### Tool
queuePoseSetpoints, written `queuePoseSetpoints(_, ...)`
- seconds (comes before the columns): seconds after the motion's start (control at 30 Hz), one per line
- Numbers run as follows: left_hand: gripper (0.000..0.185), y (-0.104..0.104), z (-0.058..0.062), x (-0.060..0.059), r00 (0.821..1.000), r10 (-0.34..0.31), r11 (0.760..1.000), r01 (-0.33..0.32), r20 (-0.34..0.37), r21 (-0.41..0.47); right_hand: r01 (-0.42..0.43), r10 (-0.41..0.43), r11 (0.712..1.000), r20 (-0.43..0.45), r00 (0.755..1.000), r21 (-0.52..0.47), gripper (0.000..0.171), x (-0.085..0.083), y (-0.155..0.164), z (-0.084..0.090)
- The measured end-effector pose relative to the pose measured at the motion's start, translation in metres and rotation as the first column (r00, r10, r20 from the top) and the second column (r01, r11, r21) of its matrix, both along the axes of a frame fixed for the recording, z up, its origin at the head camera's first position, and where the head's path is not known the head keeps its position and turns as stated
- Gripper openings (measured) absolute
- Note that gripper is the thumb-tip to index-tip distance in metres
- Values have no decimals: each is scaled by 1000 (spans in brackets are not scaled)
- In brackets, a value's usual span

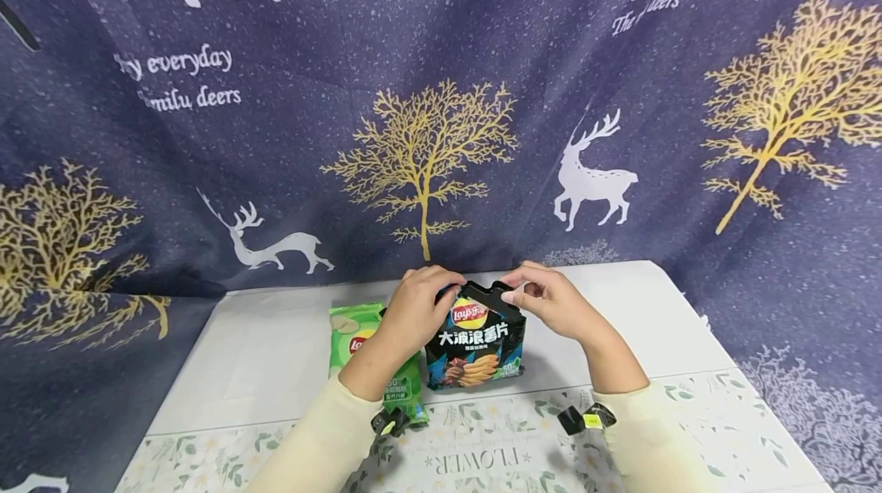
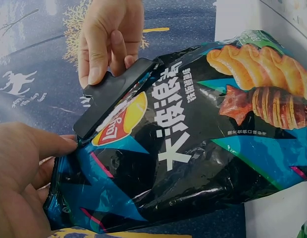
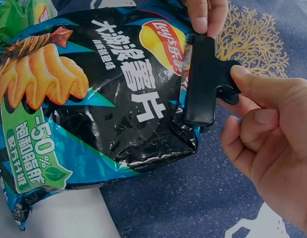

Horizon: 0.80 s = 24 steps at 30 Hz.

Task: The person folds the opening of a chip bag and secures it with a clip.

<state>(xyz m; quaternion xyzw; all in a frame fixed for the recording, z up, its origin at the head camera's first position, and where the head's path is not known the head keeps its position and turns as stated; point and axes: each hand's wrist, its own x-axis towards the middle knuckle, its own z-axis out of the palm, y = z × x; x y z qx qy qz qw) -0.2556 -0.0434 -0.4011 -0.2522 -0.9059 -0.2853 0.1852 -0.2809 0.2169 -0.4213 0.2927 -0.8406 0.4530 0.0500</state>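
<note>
A black and blue chip bag stands upright on the table in the head view. Across its top edge sits a black bag clip, with part of the bag's top corner outside it. My right hand pinches the clip's tab between thumb and fingers, as the right wrist view shows. At the other end of the top edge, my left hand pinches the bag's corner with thumb and fingers, close beside the clip's end.
A green chip bag lies to the left, partly hidden behind my left forearm. The white table has a flower-printed cover at its front. A dark blue cloth with deer and trees hangs behind.
</note>
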Motion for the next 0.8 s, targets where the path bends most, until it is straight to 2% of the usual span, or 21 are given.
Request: queuePoseSetpoints(0.8, 14, 0, -3, 0, 1000, 5, 1000, -5, -18, -5, -15, 15, 1000, 15, 1000, 22, 24, 3, 1, -2)
